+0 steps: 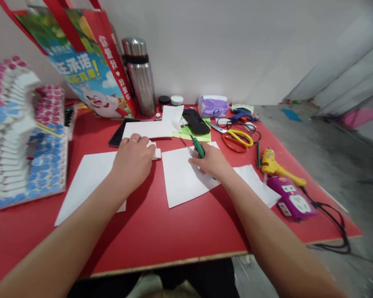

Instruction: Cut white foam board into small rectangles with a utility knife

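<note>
My left hand (133, 159) rests on the red table (149, 223), its fingers curled over a small folded white paper piece (155, 151). A green pen (198, 146) is gripped in my right hand (213, 162), which lies on a white sheet (183, 178) in the middle of the table. Another white sheet (87, 182) sits under my left forearm. A third white sheet (255, 184) lies to the right of my right wrist.
Left: a stacked blue, pink and white paper model (21, 132). Back: a red bag (87, 62), steel flask (139, 76), phone (116, 134), black case (195, 121), tissue pack (213, 105). Right: scissors (236, 138), yellow glue gun (276, 165), purple power strip (290, 198) with cable.
</note>
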Available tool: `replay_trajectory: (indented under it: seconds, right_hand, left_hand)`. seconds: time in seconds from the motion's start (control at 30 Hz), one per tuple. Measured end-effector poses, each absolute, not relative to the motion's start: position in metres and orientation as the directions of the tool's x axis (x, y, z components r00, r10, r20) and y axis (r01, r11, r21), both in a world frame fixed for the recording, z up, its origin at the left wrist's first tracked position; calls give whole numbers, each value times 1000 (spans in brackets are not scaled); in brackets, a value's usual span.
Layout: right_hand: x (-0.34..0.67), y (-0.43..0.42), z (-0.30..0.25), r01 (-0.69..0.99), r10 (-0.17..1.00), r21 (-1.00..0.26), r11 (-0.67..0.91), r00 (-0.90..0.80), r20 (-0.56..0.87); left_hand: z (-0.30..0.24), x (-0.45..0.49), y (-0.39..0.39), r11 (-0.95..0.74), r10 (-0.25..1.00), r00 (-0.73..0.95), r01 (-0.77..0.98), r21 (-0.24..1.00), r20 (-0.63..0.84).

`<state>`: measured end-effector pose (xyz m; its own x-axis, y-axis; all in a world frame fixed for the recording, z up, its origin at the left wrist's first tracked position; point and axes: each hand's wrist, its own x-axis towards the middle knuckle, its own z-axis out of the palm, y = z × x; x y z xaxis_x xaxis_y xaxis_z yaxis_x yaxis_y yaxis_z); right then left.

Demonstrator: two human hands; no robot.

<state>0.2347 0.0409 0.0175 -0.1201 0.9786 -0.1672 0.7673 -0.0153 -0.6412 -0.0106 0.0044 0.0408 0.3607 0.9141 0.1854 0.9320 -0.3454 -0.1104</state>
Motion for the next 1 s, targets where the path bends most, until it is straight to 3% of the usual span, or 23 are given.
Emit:
replay_trajectory:
  seconds: [0.1,0.2,0.4,0.53,0.67,0.8,0.9,1.0]
  right_hand:
    - [234,40,19,763,977,-646,-23,-119,-175]
    - [234,40,20,753,978,-658,-17,-124,-167]
    - [239,43,18,706,977,-708,-18,-139,-163]
    - [244,44,15,681,978,-732,-15,-141,-151]
    - [248,42,20,670,982,-743,0,-139,-125]
    - [252,38,29,589,994,-808,9,-97,-59]
    - [253,33,38,480,995,-877,27,-101,-24]
    - [252,24,51,335,995,-941,41,-98,8]
  left_hand:
    - [34,-19,0,-480,864,470,877,18,181]
    - [22,-16,-7,-714,699,706,696,76,109]
    - [13,-3,-2,-927,365,928,370,-64,82]
    - [22,-8,3,-959,255,964,262,-106,79]
    - [28,-15,-1,-943,313,937,325,-66,155]
    - [22,-11,-2,-857,485,771,512,50,414]
    - [16,7,4,-687,689,446,654,318,571]
    - [16,39,15,-546,820,180,533,646,544]
